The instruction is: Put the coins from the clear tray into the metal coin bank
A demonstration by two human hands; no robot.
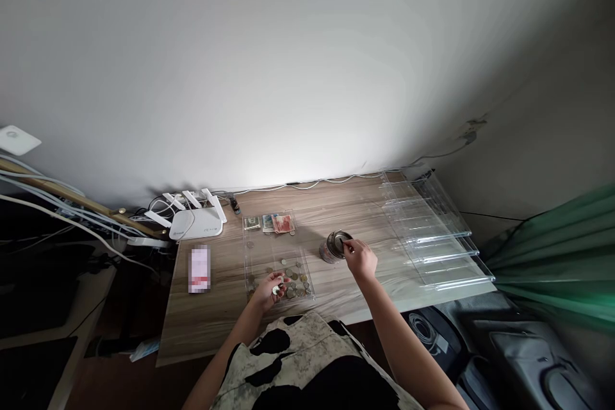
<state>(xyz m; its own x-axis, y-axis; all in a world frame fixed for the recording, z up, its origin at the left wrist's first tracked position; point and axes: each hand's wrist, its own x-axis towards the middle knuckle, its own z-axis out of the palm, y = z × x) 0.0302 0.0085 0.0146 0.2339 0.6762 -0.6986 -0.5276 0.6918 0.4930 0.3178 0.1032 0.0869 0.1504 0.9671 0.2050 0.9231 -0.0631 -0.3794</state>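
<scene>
Coins (291, 293) everywhere on this one. Most of them are scattered over the near part of a clear plastic tray (259, 257) on a wood-grain desk (211, 327), with one or two lying further up. Three piles of banknotes (283, 224) sit along the tray's far edge, the rightmost one reddish.

The left hand (269, 291) is over the near end of the tray, palm turned up a bit, fingers curled around a few loose coins; you can see at least one shiny face between them. Right hand (361, 258) is over at the round metal tin (330, 251), which stands upright on the desk just right of the tray. Its thumb and fingertips are bunched right at the tin's top, but honestly I can't tell whether they're pinching something or just touching the lid.

Further right there's a row of overlapping clear trays (432, 256) reaching to the desk's edge, and a green curtain (567, 256) hangs past that. Over on the left, a white router (196, 223) with its antennas up sits at the back, and a pixelated pinkish rectangle (199, 269) lies in front of it.
</scene>
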